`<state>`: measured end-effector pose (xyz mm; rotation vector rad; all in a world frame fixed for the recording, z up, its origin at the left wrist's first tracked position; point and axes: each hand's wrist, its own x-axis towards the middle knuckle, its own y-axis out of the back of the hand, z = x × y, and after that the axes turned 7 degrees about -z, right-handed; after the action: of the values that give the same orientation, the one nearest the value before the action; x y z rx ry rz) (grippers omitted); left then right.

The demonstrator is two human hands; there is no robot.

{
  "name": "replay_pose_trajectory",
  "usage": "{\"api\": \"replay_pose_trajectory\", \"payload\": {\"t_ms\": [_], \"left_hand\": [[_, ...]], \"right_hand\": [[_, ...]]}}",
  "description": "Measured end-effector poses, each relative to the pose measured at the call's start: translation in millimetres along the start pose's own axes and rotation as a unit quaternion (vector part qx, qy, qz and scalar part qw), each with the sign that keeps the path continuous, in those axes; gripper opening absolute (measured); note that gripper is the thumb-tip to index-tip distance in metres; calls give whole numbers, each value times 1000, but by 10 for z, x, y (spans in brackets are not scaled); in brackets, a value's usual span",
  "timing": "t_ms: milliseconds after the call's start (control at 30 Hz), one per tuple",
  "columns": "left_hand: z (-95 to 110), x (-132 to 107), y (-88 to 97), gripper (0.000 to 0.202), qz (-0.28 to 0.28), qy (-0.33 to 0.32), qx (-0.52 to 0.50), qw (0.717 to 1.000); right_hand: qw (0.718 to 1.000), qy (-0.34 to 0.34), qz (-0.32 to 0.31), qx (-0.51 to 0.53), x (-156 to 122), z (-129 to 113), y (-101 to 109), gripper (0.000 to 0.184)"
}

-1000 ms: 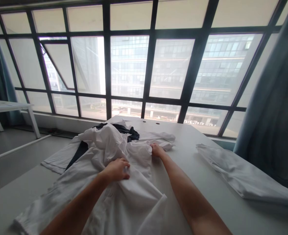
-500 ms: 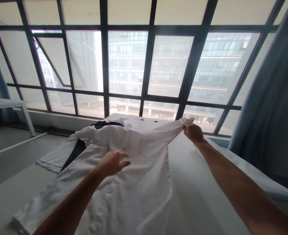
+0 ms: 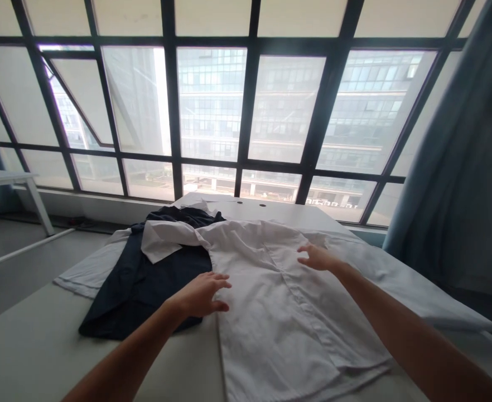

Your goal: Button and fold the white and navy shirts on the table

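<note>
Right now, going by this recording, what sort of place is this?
Probably an office or studio on an upper floor: a dark-framed window wall faces a glass-fronted building, with teal curtains at its side and a long white table before it.

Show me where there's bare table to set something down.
Bare white tabletop lies front-left, bordered by the navy cloth garment; another strip lies at the far end, beyond the white button shirt. It's crowded mid-table, where the shirt overlaps the navy beside your left hand.
</note>
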<state>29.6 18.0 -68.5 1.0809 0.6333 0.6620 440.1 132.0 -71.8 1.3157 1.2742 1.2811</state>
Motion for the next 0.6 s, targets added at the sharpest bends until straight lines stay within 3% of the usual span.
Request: {"api": "replay_pose_trajectory", "payload": {"t_ms": [167,300,433,500,600], "left_hand": [[12,105,-169,64,-3,-35,1,999],[19,48,-110,83,-57,-18,17,998],[-17,-68,-28,118,-143,-14,30,989],[-23,-75,-43,114,-140,-40,18,989],[-15,1,-124,85,-57,-80,24,995]], "right_hand": [[985,74,-156,-27,-440,-197,-257,60],[986,47,-155,-36,-772,-358,-254,61],[983,73,-162,-53,-1101,-577,-131,63],[978,102,-175,-46,-1252,-649,-52,61],[974,125,-185,-37,-1417,-698,32,57]]}}
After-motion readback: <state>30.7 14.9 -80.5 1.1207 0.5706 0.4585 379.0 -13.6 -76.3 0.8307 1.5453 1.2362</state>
